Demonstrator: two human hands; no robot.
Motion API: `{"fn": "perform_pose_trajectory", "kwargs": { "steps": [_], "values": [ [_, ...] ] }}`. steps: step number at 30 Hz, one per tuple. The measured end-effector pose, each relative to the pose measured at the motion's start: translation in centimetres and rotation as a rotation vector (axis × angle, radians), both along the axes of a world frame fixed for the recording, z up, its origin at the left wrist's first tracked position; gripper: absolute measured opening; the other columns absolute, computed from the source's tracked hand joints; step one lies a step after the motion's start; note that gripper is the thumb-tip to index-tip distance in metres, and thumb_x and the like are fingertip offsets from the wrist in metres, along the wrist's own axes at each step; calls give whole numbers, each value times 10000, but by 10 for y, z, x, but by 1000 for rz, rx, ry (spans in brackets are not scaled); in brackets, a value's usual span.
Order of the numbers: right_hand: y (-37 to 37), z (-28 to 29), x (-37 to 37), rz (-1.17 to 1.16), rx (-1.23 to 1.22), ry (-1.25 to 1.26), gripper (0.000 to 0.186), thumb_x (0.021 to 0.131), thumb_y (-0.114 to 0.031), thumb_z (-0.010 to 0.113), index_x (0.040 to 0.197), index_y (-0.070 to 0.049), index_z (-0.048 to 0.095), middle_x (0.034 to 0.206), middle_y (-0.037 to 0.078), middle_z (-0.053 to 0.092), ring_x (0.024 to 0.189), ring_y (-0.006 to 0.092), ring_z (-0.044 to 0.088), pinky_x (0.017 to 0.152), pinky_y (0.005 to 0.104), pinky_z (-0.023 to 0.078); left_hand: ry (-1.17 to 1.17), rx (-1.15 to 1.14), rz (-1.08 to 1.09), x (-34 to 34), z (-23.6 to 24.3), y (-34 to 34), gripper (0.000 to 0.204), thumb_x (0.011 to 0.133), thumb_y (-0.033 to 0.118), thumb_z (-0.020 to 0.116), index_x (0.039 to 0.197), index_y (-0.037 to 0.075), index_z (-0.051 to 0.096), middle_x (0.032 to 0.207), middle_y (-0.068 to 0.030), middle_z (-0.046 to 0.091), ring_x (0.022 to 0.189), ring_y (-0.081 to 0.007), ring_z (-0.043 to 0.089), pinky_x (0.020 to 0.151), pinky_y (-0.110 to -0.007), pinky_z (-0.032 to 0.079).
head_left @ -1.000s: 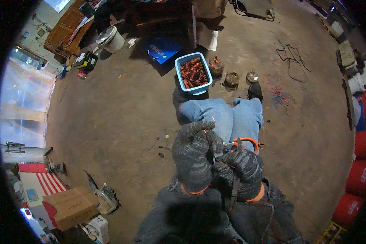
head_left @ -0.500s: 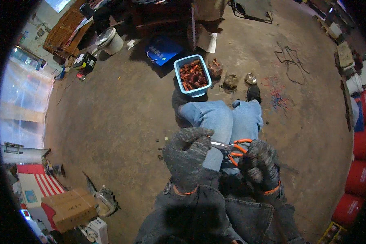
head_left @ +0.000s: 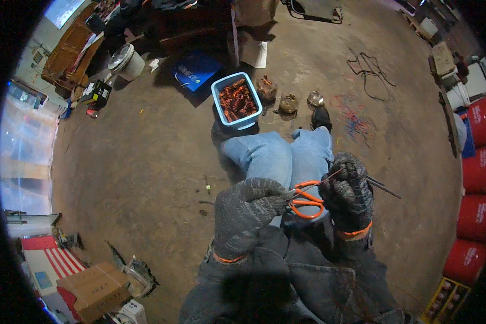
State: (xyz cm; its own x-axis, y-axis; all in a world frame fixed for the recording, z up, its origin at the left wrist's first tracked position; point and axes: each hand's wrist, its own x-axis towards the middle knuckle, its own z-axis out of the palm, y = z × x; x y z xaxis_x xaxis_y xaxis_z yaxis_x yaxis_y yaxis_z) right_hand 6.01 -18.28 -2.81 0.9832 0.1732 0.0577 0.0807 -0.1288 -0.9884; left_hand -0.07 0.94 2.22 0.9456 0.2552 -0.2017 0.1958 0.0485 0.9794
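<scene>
My left hand point(head_left: 249, 210), in a grey knit glove with an orange cuff, is closed near the metal end of orange-handled scissors point(head_left: 308, 208), whose loops lie over my jeans point(head_left: 262, 156). My right hand point(head_left: 346, 191), gloved alike, is raised in a closed grip on a thin wire point(head_left: 335, 173) that runs diagonally across the scissors toward my left hand. A dark double strand point(head_left: 386, 189) sticks out rightward from behind my right hand; what it is, I cannot make out.
Beyond my knees stand a light-blue bin point(head_left: 215, 90) of copper-coloured scrap and several small lumpy bundles point(head_left: 289, 103). Farther around lie a blue bag point(head_left: 197, 70), white bucket point(head_left: 125, 62), coloured wires point(head_left: 356, 121), black cable point(head_left: 370, 70), cardboard box point(head_left: 94, 289) and red drums point(head_left: 476, 213).
My hands have drawn apart, exposing the orange scissors between them. My right hand has risen, with the thin wire now showing across to my left. The view has also shifted slightly.
</scene>
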Motion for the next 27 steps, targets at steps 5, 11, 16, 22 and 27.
{"fn": "perform_pose_trajectory", "kwargs": {
  "steps": [5, 11, 16, 22, 27],
  "values": [
    [11, 2, 6, 25, 367, 219, 184, 872, -213, 545, 942, -44, 556, 792, 67, 577, 700, 182, 583, 636, 297, 477, -225, 209, -130, 8, -8, 0, 247, 527, 196, 716, 667, 42, 583, 653, -87, 549, 581, -220, 540, 490, -304, 390],
    [20, 13, 9, -69, 341, 287, 210, 863, -180, 524, 979, -5, 526, 786, 40, 534, 707, 127, 508, 632, 261, 420, -40, -9, -39, 6, -9, -8, 212, 555, 172, 707, 663, 40, 581, 634, -54, 543, 574, -182, 527, 485, -289, 377],
    [25, 6, 21, -197, 133, -220, 373, 808, -75, 598, 1153, -12, 472, 1111, 127, 549, 1049, 219, 524, 917, 359, 411, 89, -120, 121, 1, 2, -10, 147, 635, 129, 665, 671, 10, 586, 621, 2, 545, 564, -108, 502, 500, -250, 388],
    [22, 11, 7, -326, -13, -640, 457, 757, -58, 637, 1179, -38, 462, 1104, 126, 568, 1004, 275, 539, 899, 401, 395, -69, 98, 219, 1, 4, -17, 119, 647, 81, 677, 721, 3, 626, 640, -30, 581, 580, -121, 537, 547, -270, 440],
    [16, 41, -14, 133, -455, -734, 407, 680, -194, 705, 1059, -110, 582, 950, 88, 623, 873, 240, 568, 757, 375, 424, -317, 290, 178, -3, 2, -19, 98, 655, 62, 665, 726, 3, 633, 653, -62, 610, 612, -147, 578, 573, -287, 465]
  ]
}}
